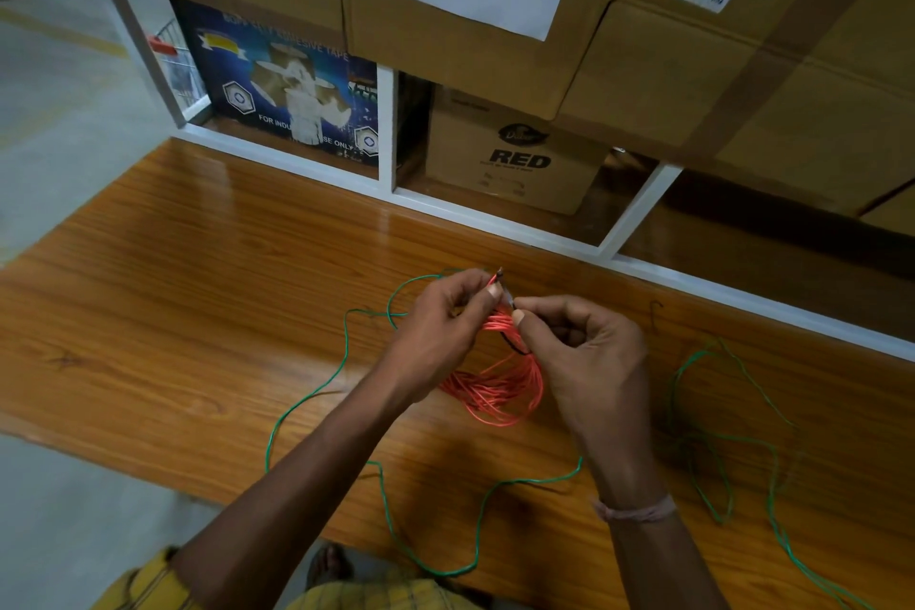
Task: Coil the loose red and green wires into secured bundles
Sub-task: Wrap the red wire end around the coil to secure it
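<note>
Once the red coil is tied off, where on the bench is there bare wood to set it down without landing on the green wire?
Barest patch: the far-left bench top, between the white shelf frame and the green wire loop left of the left hand. Wood behind the hands is also bare. Crowded: green wire snakes along the near edge and tangles right of the right hand, which with the left holds the red coil.

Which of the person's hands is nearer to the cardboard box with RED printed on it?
Left, narrowly. The left hand pinches the top of the red wire coil, almost straight below the RED box. The right hand holds the coil lower and farther right.
</note>
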The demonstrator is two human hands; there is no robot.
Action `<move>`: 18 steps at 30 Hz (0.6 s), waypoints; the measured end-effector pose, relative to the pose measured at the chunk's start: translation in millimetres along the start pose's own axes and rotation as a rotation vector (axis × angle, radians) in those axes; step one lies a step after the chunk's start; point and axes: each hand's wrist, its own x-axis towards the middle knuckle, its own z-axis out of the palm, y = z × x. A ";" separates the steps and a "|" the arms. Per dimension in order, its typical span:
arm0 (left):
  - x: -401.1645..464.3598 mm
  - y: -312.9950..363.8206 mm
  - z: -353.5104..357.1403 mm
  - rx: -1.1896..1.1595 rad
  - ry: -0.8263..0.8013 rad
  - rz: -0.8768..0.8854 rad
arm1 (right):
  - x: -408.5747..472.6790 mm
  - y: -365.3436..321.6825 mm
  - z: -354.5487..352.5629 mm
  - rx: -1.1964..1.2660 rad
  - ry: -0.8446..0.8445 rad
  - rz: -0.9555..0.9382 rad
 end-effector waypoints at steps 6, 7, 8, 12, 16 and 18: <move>0.5 0.4 -1.3 0.023 -0.004 0.009 | 2.8 1.0 0.9 0.001 -0.004 -0.004; 0.5 0.6 -1.5 0.029 -0.005 0.009 | 3.1 0.9 1.2 0.003 -0.006 -0.006; 0.6 0.7 -1.4 0.033 -0.007 0.010 | 3.5 1.1 1.4 0.005 -0.007 -0.005; 1.1 0.5 -1.6 0.043 -0.012 0.007 | 4.2 1.8 2.2 0.017 -0.005 0.003; 2.4 0.3 -2.0 0.031 -0.001 0.001 | 4.6 1.4 1.7 0.030 -0.005 0.013; 3.3 -0.7 -1.6 0.030 0.005 0.000 | 4.7 1.1 1.6 0.026 -0.005 0.013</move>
